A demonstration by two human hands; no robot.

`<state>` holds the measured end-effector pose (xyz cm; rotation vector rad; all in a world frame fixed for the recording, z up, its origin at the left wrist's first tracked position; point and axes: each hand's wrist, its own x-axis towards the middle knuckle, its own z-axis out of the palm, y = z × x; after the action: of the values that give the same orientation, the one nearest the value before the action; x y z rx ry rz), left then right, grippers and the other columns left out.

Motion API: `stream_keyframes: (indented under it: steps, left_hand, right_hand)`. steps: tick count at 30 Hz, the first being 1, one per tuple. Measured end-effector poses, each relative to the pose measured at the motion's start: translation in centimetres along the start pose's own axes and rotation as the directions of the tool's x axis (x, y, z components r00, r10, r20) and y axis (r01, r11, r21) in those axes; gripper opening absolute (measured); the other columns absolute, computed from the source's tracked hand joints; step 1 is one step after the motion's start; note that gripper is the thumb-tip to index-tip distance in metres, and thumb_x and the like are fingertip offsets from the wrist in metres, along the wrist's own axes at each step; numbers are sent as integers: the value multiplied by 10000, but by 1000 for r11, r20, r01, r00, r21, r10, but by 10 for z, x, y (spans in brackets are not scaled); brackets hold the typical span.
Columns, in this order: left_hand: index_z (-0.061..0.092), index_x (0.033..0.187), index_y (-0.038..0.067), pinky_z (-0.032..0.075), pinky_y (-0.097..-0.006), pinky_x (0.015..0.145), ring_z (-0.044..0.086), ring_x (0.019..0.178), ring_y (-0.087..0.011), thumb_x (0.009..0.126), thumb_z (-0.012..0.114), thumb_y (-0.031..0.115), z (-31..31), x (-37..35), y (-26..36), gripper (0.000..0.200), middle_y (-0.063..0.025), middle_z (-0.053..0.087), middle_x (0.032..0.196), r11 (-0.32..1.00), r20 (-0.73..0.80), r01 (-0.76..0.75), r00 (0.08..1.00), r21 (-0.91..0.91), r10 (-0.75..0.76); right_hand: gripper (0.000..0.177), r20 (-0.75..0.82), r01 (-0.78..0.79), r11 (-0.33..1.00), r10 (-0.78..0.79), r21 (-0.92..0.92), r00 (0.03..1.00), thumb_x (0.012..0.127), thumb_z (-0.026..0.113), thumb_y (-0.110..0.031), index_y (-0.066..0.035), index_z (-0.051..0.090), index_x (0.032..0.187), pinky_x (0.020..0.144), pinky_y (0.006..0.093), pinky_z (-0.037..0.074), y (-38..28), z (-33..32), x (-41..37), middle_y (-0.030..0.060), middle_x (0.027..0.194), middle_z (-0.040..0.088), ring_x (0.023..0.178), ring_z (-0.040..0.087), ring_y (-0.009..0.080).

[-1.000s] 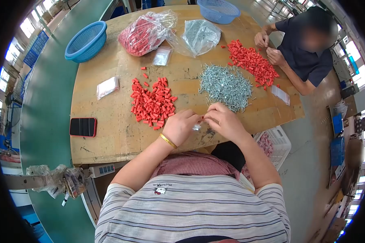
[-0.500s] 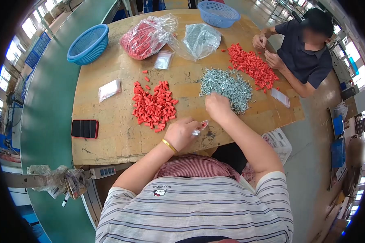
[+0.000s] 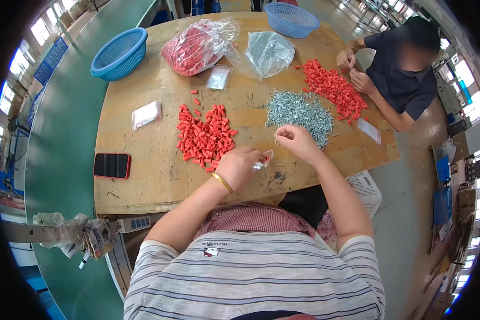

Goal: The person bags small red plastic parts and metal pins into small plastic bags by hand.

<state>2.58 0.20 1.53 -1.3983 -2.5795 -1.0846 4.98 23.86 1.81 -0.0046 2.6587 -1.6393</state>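
Note:
My left hand (image 3: 238, 168) is closed on a small clear plastic bag (image 3: 268, 158), which pokes out past the fingertips with something red in it. Just left of this hand lies a heap of red plastic caps (image 3: 204, 136). My right hand (image 3: 298, 143) is at the near edge of a pile of silvery screws (image 3: 300, 113). Its thumb and forefinger are pinched together, pointing left; whatever is between them is too small to make out. A gap of table separates the two hands.
A phone (image 3: 112, 166) and stacked small bags (image 3: 146, 115) lie at left. Farther back are a blue basket (image 3: 119, 55), a bag of red caps (image 3: 189, 50), a clear bag (image 3: 270, 53) and another basket (image 3: 292, 20). A co-worker (image 3: 402, 69) handles red caps (image 3: 336, 89) at right.
My right hand has drawn back slightly from the screws and turned, its pinched fingertips now showing. My left hand has shifted slightly up and left, still on the small bag.

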Motion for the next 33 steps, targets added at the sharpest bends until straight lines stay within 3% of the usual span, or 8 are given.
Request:
stream_keyframes:
  steps: [5, 9, 15, 18, 21, 28, 31, 33]
  left_hand:
    - [657, 980, 150, 520, -393, 697, 638, 829, -276, 785, 660, 109, 3, 9, -1, 200, -59, 612, 877, 997, 27, -50, 998, 58, 49]
    - [653, 964, 149, 517, -392, 692, 635, 829, -272, 796, 651, 121, -1, 15, 8, 171, -60, 605, 865, 993, 1, -98, 995, 65, 98]
    - [643, 938, 149, 517, -383, 687, 633, 828, -264, 797, 656, 131, 0, 16, 6, 143, -53, 602, 862, 988, 0, -103, 995, 113, 104]
    - [647, 933, 153, 520, -378, 676, 637, 820, -260, 800, 653, 131, 0, 15, 2, 135, -50, 610, 869, 988, -7, -110, 994, 108, 112]
    - [651, 924, 155, 524, -378, 668, 643, 810, -258, 801, 652, 130, -3, 15, 2, 125, -48, 620, 877, 988, -23, -90, 995, 126, 94]
    - [661, 953, 140, 530, -393, 688, 645, 831, -280, 777, 680, 125, 2, 11, 3, 177, -57, 626, 894, 996, -2, -67, 998, 54, 67]
    - [665, 964, 144, 530, -394, 696, 645, 839, -282, 764, 692, 115, 0, 11, 6, 204, -58, 630, 910, 998, 12, -40, 999, 50, 40]
    - [666, 963, 145, 530, -392, 700, 646, 838, -279, 765, 695, 116, 1, 11, 3, 203, -56, 633, 906, 999, 4, -35, 999, 41, 35]
  right_hand:
    - [72, -53, 158, 985, -162, -71, 985, 875, 663, -77, -49, 663, 942, 680, 227, 453, -21, 3, -27, 3, 903, 570, 795, 554, 74]
    - [120, -25, 355, 898, -374, -261, 927, 833, 726, -117, -53, 685, 926, 809, 332, 487, -12, 4, -31, 49, 945, 591, 900, 599, 201]
    - [112, -30, 325, 924, -337, -200, 941, 852, 688, -72, -44, 690, 960, 833, 321, 481, -16, -2, -33, 46, 980, 606, 943, 591, 199]
    - [117, -178, 114, 975, -149, -190, 973, 826, 709, -119, -63, 693, 928, 793, 377, 511, -10, -10, -25, 63, 955, 627, 930, 617, 230]
    - [99, -55, 210, 782, -297, -587, 953, 837, 672, -113, -79, 685, 929, 741, 391, 531, 18, -14, -16, 61, 948, 638, 916, 631, 251]
    - [88, 159, 339, 410, -415, -847, 896, 772, 668, -82, -42, 599, 808, 696, 399, 518, 36, 3, -7, 100, 915, 620, 875, 617, 280]
    - [76, -30, 303, 655, -446, -692, 894, 803, 670, -66, -34, 615, 844, 677, 352, 516, 26, 2, -9, 77, 921, 621, 856, 618, 231]
    - [67, -136, 165, 940, -213, -300, 968, 829, 668, -58, -30, 626, 874, 707, 319, 508, 1, 3, -16, 54, 933, 617, 843, 604, 192]
